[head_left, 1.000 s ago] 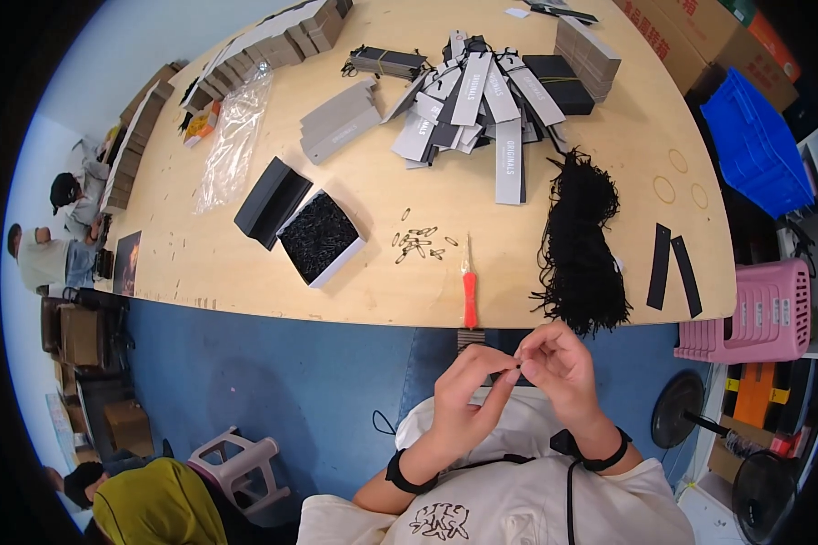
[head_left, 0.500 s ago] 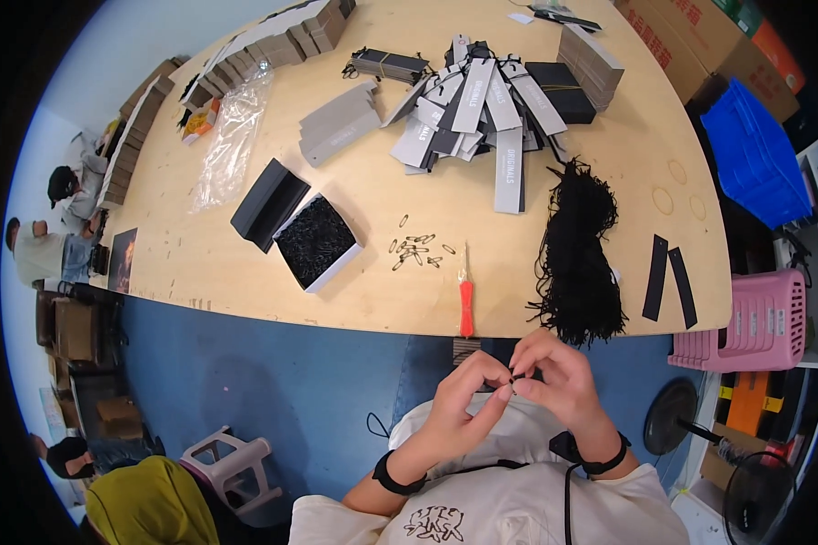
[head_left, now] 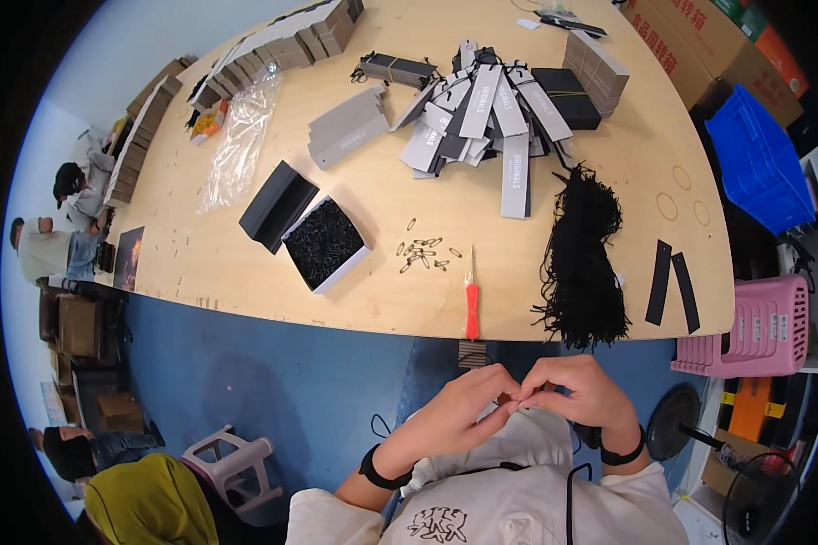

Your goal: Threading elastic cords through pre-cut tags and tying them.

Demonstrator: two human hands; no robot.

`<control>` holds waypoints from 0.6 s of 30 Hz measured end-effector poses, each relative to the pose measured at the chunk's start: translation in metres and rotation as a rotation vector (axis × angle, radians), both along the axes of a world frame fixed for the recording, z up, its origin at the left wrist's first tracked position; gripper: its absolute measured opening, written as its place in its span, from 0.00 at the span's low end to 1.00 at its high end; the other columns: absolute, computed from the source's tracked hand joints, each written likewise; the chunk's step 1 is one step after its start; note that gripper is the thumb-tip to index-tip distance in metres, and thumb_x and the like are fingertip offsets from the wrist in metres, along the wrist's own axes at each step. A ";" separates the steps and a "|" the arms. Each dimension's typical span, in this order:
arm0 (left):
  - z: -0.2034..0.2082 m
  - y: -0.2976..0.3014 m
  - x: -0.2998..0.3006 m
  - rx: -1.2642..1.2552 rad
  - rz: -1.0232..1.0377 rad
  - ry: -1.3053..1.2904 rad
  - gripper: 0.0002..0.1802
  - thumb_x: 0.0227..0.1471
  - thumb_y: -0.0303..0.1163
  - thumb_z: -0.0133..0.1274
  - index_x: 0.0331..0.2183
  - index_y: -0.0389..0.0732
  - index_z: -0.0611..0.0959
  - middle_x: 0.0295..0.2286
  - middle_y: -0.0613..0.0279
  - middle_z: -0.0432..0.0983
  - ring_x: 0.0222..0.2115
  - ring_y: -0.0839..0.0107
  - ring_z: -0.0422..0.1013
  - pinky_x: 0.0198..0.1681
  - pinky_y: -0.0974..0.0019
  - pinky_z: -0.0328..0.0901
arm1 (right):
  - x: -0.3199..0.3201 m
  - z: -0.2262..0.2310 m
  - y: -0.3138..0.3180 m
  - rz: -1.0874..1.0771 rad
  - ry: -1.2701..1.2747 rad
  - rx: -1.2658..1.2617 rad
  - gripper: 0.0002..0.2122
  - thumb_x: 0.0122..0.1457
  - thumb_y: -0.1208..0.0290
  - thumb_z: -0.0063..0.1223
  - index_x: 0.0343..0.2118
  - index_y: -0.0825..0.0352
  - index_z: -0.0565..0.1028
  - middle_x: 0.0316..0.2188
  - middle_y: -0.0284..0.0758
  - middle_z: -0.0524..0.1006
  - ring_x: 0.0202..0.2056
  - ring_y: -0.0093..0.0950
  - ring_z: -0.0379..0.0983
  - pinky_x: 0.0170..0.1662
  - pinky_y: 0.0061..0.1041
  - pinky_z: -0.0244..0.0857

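My left hand [head_left: 471, 404] and my right hand [head_left: 573, 391] meet over my lap, just off the table's front edge. Their thumbs and forefingers are pinched together, fingertip to fingertip. Whatever sits between them is too small and covered to name. Closest on the table is an awl-like tool [head_left: 472, 304] with a red handle and thin metal tip, lying near the edge. Small dark safety pins [head_left: 420, 253] lie loose left of it. To its right spreads a thick bundle of black cords [head_left: 583, 259].
An open box [head_left: 323, 247] holds many small black pieces, its black lid [head_left: 279, 207] alongside. Behind are heaped grey and black tags [head_left: 491, 113] and a flattened grey box [head_left: 348, 127]. Two black strips [head_left: 671, 286] lie far right. A stool [head_left: 232, 463] and seated person [head_left: 154, 500] are at lower left.
My fingertips have closed in on each other, and the small dark thing visible between them before is now covered. The table's contents sit slightly lower and further right in view.
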State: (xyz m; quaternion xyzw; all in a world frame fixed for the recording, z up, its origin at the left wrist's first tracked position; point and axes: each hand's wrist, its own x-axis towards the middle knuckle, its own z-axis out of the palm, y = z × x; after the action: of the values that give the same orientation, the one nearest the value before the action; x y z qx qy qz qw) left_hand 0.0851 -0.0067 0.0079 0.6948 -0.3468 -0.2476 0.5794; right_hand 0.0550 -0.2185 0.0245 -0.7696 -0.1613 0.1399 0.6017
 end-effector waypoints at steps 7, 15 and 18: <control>-0.004 -0.004 -0.004 -0.071 -0.001 0.001 0.05 0.53 0.20 0.48 0.36 0.34 0.72 0.30 0.57 0.69 0.31 0.64 0.67 0.35 0.67 0.63 | -0.003 -0.008 0.004 -0.005 -0.027 0.070 0.03 0.52 0.80 0.57 0.29 0.68 0.74 0.27 0.31 0.72 0.27 0.22 0.68 0.29 0.18 0.62; -0.007 -0.010 -0.026 -0.147 0.174 0.691 0.03 0.61 0.25 0.41 0.37 0.37 0.70 0.27 0.68 0.67 0.27 0.85 0.61 0.29 0.80 0.56 | -0.018 -0.030 0.018 -0.270 0.071 0.368 0.03 0.56 0.81 0.53 0.31 0.69 0.71 0.34 0.31 0.65 0.33 0.19 0.64 0.34 0.15 0.62; -0.008 -0.015 -0.027 -0.096 0.310 0.491 0.05 0.59 0.25 0.46 0.38 0.37 0.69 0.24 0.69 0.67 0.23 0.86 0.59 0.24 0.80 0.54 | -0.019 -0.037 0.019 -0.301 0.098 0.366 0.04 0.56 0.80 0.53 0.32 0.69 0.70 0.34 0.31 0.65 0.35 0.18 0.63 0.37 0.14 0.62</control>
State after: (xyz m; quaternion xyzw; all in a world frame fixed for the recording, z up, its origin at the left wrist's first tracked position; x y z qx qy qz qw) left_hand 0.0578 -0.0215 -0.0002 0.6308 -0.0971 -0.3000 0.7089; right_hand 0.0358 -0.2000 -0.0124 -0.6556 -0.0379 0.0542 0.7522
